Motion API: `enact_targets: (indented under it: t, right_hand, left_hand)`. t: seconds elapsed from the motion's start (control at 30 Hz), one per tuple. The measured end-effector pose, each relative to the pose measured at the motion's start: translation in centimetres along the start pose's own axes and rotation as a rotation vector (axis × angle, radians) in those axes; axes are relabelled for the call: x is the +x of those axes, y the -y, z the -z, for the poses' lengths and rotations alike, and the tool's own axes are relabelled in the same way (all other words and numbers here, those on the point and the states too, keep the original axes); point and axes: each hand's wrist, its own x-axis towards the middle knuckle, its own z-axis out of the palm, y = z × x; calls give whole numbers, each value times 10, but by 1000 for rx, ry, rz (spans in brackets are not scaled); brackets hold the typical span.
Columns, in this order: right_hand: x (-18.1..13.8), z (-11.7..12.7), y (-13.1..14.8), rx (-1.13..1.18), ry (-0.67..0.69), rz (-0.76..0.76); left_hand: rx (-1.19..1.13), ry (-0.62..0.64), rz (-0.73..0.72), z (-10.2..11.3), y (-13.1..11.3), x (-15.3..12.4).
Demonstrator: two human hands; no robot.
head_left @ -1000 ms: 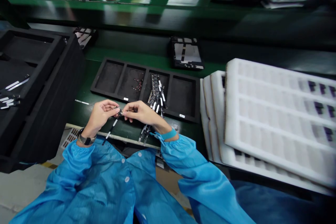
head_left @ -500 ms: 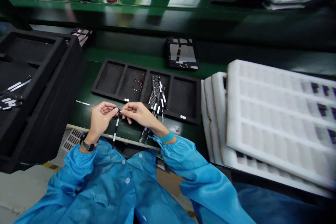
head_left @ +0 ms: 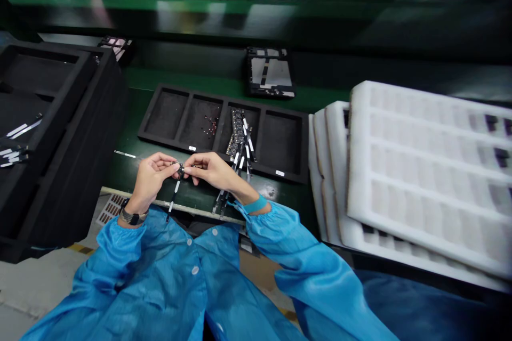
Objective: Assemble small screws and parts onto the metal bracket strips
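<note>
Near the front edge of the green bench, my left hand (head_left: 154,175) pinches a small circuit board (head_left: 180,169) between thumb and fingers. From the board a thin black-and-white flex cable (head_left: 173,200) hangs down past the bench edge. My right hand (head_left: 208,170) is closed in a pinch at the board's right side, thumb and forefinger pressed on it; any tiny part between those fingertips is hidden. Behind the hands lies a black foam tray (head_left: 170,144) with four compartments. One holds tiny reddish parts (head_left: 210,126), another a pile of similar boards with flex cables (head_left: 239,133).
Stacked black foam trays (head_left: 80,133) stand at the left, with more flex cables in the top one. White foam trays (head_left: 400,170) are piled at the right. A stack of flat black-and-grey parts (head_left: 271,72) sits behind the tray, below a green shelf (head_left: 200,18).
The view has shifted slightly. Both hands keep their pinch at the circuit board, and the hanging end of its flex cable has swung a little to the left.
</note>
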Motion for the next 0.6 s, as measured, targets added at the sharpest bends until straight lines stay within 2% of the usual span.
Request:
enact_targets:
  t: [0.2,0.3,0.37,0.43,0.5,0.6]
  right_hand:
    - [3,4,-6,33,15,-6]
    - [3,0,-7,-22,16,7]
    - [-2,-1,0,-178,-18,71]
    - [-12,5,14,-403,-112,197]
    - [-22,20,31,-599,-236,302]
    - [-20,54,50,-798,-378,281]
  left_hand:
    - [-6,-9,-3,-5,3,-1]
    - [5,-19,-14,-6,4,0]
    - [13,-14,-14,-3,3,-1]
    - [14,-14,-18,3,0,-3]
    - [7,-20,-27,14,-3,-7]
    - [-15,-24,-18,31,-6,-15]
